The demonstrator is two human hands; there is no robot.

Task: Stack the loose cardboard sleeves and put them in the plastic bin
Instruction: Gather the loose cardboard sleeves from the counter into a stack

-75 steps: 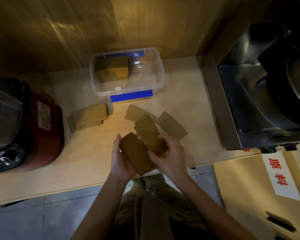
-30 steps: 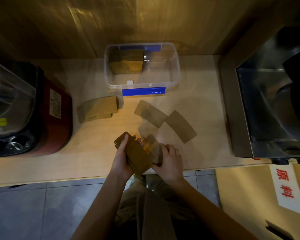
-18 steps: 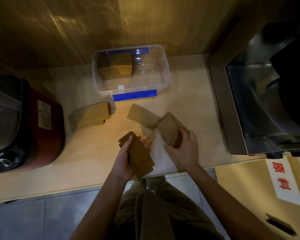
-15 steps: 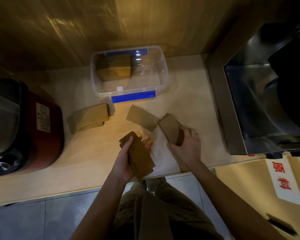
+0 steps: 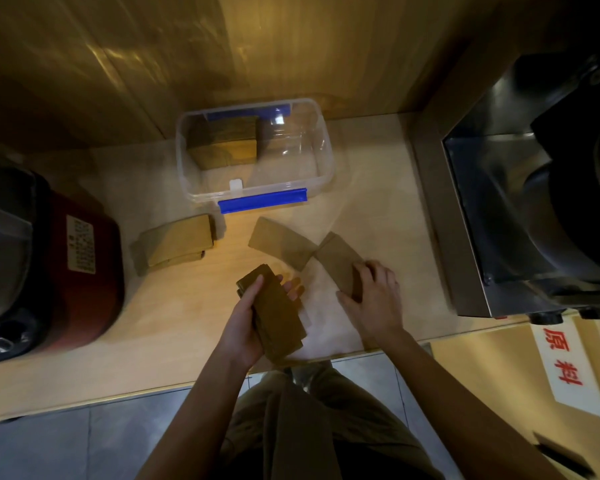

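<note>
Left hand [image 5: 246, 323] clasps a stack of brown cardboard sleeves [image 5: 276, 315]; right hand [image 5: 374, 299] pinches a loose flat sleeve [image 5: 338, 258] on the pale wooden counter [image 5: 174, 306], near the clear plastic bin [image 5: 255, 154]. A shallow pinch may drop it.

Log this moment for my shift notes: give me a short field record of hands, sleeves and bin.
left hand: holds a stack of cardboard sleeves above the counter edge
right hand: on a loose sleeve lying on the counter
other loose sleeve: flat, just left of that one
side pile: sleeves lying left of the bin
plastic bin: open, one sleeve stack in its left half
</note>
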